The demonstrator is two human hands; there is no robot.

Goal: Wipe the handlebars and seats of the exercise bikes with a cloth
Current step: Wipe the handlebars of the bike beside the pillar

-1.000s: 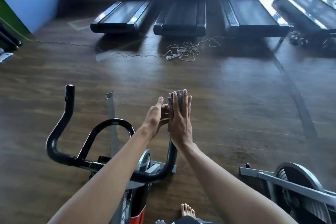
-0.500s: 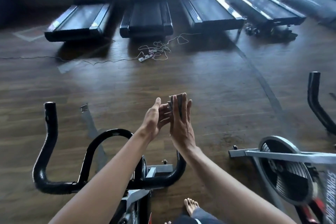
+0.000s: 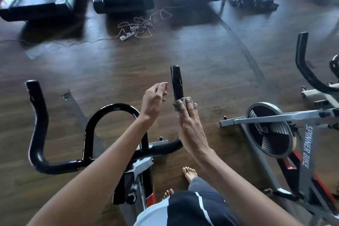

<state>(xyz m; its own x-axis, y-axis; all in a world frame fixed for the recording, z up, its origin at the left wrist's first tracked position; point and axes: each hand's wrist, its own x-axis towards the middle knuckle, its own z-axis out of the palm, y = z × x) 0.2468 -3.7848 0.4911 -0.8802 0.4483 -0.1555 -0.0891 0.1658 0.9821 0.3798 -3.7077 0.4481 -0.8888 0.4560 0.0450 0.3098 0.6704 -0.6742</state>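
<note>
I am wiping the right-hand horn of the near bike's handlebar (image 3: pixel 177 82), the upright black grip in the middle of the frame, so the handlebar step is what I am busying myself with. My right hand (image 3: pixel 190 126) is pressing a grey cloth (image 3: pixel 184 103) flat-fingered against the lower part of that grip, the cloth folded between my palm and the bar. My left hand (image 3: pixel 154 101) is hovering just left of the grip, fingers loosely spread and carrying nothing, not touching the bar. The top of the grip is standing bare above the cloth. Next, I judge, I am needing to run the cloth along the rest of this bar, across the central loop and out to the left horn (image 3: pixel 35 101) at the frame's left edge (no seat is showing from here). A second bike (image 3: pixel 275 134) is waiting at the right of the frame.
</note>
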